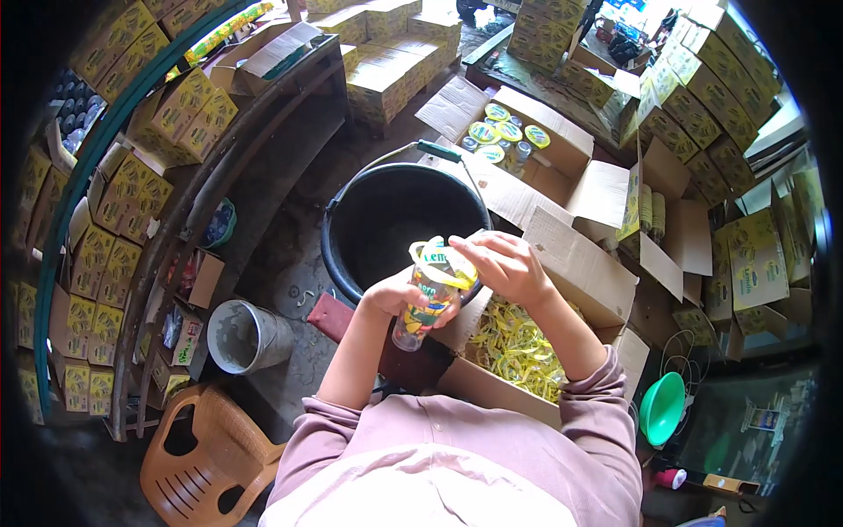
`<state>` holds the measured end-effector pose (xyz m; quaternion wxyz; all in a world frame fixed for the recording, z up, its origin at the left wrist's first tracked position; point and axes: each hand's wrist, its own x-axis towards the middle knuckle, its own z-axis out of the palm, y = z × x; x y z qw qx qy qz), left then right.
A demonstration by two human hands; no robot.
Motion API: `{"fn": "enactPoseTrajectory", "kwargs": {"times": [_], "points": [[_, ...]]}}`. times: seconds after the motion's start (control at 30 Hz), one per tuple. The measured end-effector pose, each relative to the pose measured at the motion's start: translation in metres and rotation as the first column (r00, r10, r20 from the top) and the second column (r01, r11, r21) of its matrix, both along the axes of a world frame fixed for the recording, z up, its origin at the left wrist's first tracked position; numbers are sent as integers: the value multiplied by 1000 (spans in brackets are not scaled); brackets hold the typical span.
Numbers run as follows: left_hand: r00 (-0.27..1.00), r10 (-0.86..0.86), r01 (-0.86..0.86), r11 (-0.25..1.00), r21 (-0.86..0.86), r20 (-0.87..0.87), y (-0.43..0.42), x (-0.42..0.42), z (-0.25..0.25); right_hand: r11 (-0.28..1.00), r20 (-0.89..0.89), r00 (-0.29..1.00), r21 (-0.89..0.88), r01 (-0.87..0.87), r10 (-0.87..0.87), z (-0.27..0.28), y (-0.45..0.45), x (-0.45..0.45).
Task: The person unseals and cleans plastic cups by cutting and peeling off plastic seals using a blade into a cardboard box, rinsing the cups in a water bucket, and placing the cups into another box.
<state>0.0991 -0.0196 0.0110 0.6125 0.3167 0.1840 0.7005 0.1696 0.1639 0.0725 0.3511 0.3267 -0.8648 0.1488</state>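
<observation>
My left hand (402,297) is wrapped round a clear plastic bottle (422,307) with a printed label, held tilted in front of my chest. Around the upper end of the bottle is a yellow printed band (446,261), and the fingers of my right hand (505,263) are closed on its edge. Just beyond the hands stands a large black bucket (392,211) with a handle. Below my right forearm, an open carton (492,386) holds a heap of yellow printed bands (518,347).
An open carton (571,132) with several yellow-topped bottles stands beyond the bucket. At left are a grey bucket (248,336), a brown chair (211,448) and a shelf of yellow boxes. A green bowl (663,408) and more stacked cartons (751,263) are at right.
</observation>
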Motion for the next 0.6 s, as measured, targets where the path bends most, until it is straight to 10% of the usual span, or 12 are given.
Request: {"fn": "enactPoseTrajectory", "kwargs": {"times": [0.37,0.5,0.6], "points": [[544,515,-712,702,-39,-662,-2,7,30,960,34,974,180,212,-222,5,8,2],[63,520,-885,423,193,-852,10,20,32,975,11,985,141,171,-174,8,1,1],[159,538,-862,485,149,-828,5,16,27,983,9,989,119,142,-144,8,2,3]]}}
